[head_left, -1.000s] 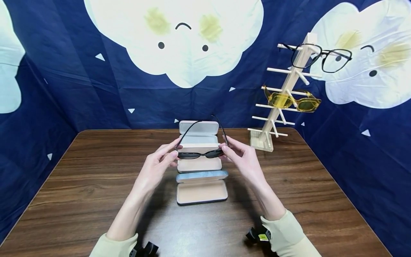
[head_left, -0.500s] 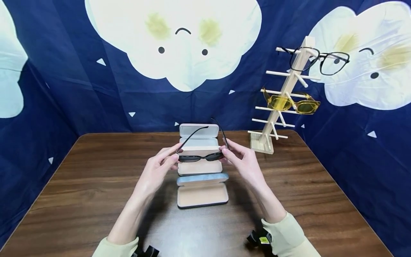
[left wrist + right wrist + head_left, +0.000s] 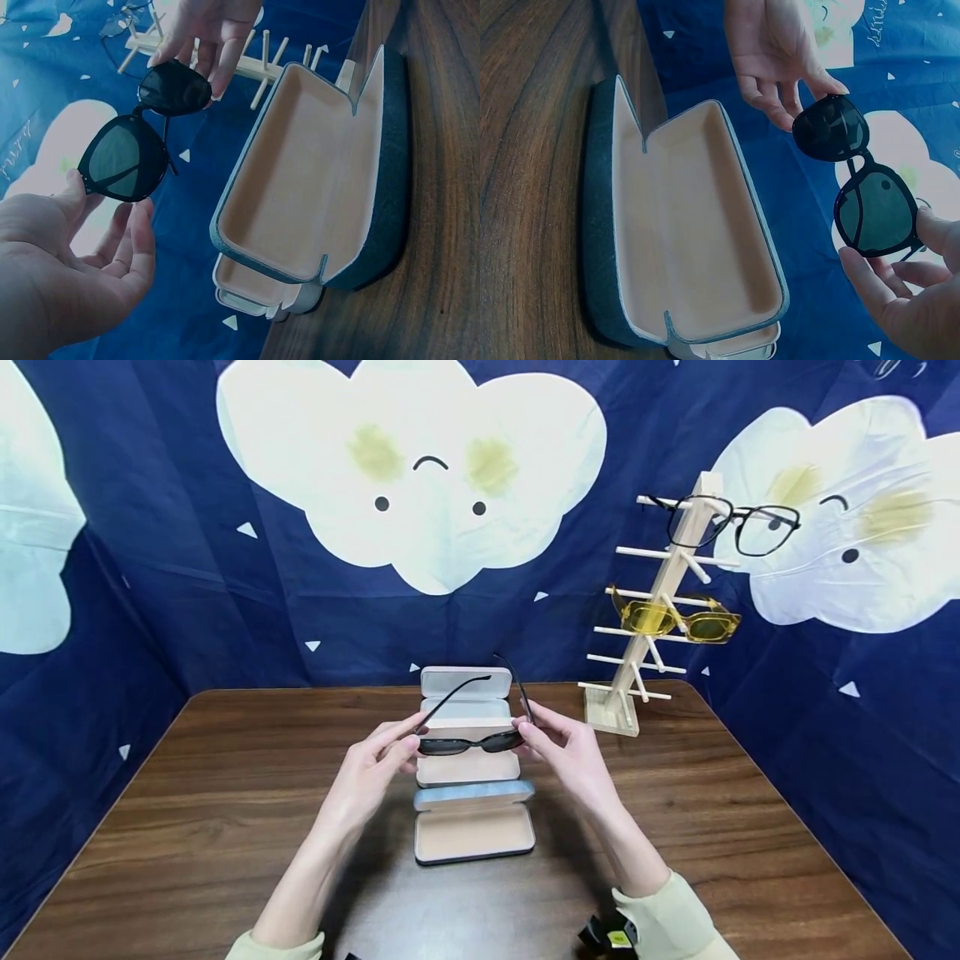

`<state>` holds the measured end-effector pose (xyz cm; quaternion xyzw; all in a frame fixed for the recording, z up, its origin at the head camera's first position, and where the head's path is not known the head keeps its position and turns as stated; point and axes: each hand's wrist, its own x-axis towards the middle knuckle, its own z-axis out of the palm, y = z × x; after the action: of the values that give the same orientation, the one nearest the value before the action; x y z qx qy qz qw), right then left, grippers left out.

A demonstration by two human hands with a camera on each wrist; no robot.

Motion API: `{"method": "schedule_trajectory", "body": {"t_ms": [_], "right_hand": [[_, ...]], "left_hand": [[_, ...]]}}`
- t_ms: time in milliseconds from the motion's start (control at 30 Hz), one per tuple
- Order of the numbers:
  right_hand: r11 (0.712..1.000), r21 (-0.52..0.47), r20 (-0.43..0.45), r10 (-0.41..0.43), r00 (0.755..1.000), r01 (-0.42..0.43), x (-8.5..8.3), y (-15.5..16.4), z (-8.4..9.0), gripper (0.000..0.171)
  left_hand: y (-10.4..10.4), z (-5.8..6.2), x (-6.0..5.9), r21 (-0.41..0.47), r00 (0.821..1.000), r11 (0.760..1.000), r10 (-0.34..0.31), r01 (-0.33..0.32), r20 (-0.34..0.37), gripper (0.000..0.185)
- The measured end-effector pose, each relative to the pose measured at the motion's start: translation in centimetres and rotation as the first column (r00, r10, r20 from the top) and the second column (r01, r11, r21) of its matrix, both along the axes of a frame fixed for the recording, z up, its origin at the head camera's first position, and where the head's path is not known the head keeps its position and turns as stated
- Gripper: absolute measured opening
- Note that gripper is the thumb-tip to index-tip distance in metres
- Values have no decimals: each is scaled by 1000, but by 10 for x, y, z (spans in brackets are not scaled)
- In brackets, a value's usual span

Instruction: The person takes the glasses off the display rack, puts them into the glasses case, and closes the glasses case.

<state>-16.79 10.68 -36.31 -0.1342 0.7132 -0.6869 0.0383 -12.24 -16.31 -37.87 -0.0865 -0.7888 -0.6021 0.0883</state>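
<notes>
Sunglasses [image 3: 469, 743] hang above two open cases [image 3: 472, 831] mid-surface [image 3: 187, 827], each end pinched by the left hand [image 3: 372, 766] and right hand [image 3: 564, 752]; bare wood surrounds them. Wrist views cut both hands off and hide the temples.

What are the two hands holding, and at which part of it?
Both hold one pair of black sunglasses above the open cases. The left hand pinches one outer end of the frame, and the right hand pinches the other, near the hinges; the temples are unfolded.
</notes>
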Motion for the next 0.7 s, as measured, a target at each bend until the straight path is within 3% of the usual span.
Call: {"method": "schedule_trajectory", "body": {"t_ms": [700], "right_hand": [[1000,-19,2,-19,1000,19,0,0,-1,45]], "left_hand": [[-1,0,-1,14,1000,1000,-5,5,-3,37]]}}
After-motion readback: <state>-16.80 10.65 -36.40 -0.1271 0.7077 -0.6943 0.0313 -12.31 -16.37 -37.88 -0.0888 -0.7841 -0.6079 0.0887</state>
